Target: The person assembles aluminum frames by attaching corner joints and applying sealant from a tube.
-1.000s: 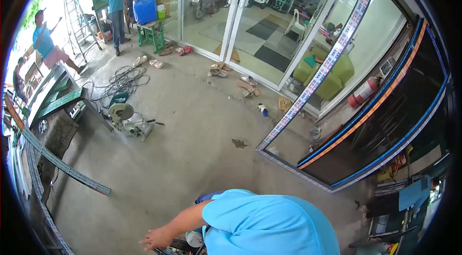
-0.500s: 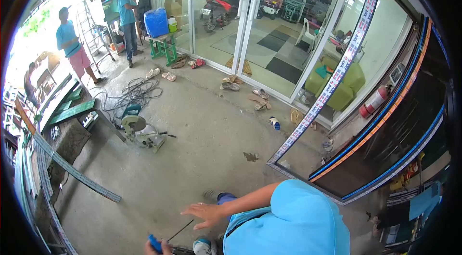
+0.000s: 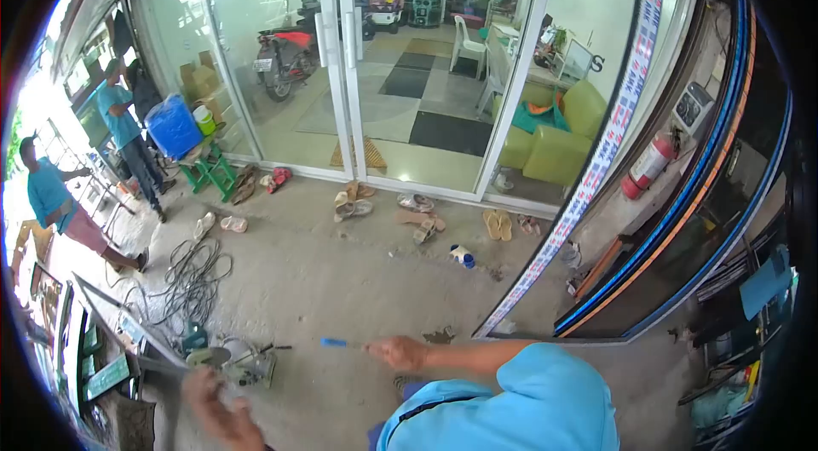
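Note:
My right hand (image 3: 400, 354) is stretched out to the left over the concrete floor, closed around what looks like a screwdriver's thin shaft. The screwdriver's blue handle (image 3: 333, 342) points left, away from the fingers. At the lower left my left hand (image 3: 223, 413) is raised and smeared by motion. Its fingers look apart, with nothing visible in them. Beyond that hand a cut-off saw (image 3: 243, 363) stands on the floor, partly hidden by it. My blue sleeve (image 3: 545, 383) fills the bottom middle.
Tangled cable (image 3: 183, 285) lies behind the saw. Sandals (image 3: 351, 204) line the glass sliding doors (image 3: 341, 93). A taped frame (image 3: 562, 229) and dark panels lean at right beside a fire extinguisher (image 3: 649, 166). Two people in blue shirts stand at left. Metal profiles (image 3: 106, 374) are stacked lower left.
The screwdriver has passed from my left hand to my right, its handle now pointing left. My left hand has risen and moved left. The view has shifted toward the glass doors.

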Available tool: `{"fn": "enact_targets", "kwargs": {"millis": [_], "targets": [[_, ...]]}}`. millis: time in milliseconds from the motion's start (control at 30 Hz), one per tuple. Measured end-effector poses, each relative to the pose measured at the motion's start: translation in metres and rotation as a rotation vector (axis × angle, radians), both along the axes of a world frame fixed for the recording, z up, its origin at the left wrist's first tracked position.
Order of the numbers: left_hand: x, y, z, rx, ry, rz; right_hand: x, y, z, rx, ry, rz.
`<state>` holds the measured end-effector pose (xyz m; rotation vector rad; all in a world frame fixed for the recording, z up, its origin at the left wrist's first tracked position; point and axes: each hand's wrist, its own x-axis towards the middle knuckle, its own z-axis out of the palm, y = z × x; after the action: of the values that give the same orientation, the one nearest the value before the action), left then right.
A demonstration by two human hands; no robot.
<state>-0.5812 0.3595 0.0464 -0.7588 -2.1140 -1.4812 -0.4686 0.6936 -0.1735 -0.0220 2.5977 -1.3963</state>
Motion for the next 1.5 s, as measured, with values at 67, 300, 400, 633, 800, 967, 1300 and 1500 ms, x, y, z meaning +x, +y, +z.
{"fn": "enact_targets", "kwargs": {"millis": [67,300,400,633,800,967,1300,1500], "targets": [[-0.062,0.021,0.06,0.069,0.349,0.092,-0.059,0.075,-0.011,0.075,0.365,-0.238],[-0.267,0.167,0.124,0.075,0.818,-0.005,-0.241,0.311,0.092,0.02,0.684,-0.959],[-0.357,0.247,0.123,0.027,0.876,-0.136,-0.304,0.396,0.129,0.109,0.844,-1.11],[-0.523,0.433,0.153,-0.03,0.931,-0.436,-0.446,0.544,0.197,-0.182,1.133,-1.239],[-0.612,0.539,0.165,-0.076,0.969,-0.559,-0.516,0.629,0.238,-0.247,1.195,-1.317],[-0.683,0.638,0.163,-0.107,0.97,-0.617,-0.588,0.705,0.25,-0.266,1.31,-1.306],[-0.784,0.759,0.171,-0.132,0.973,-0.698,-0.696,0.822,0.259,-0.085,1.332,-1.274],[-0.825,0.795,0.168,-0.114,0.984,-0.766,-0.716,0.835,0.238,0.058,1.394,-1.374]]}}
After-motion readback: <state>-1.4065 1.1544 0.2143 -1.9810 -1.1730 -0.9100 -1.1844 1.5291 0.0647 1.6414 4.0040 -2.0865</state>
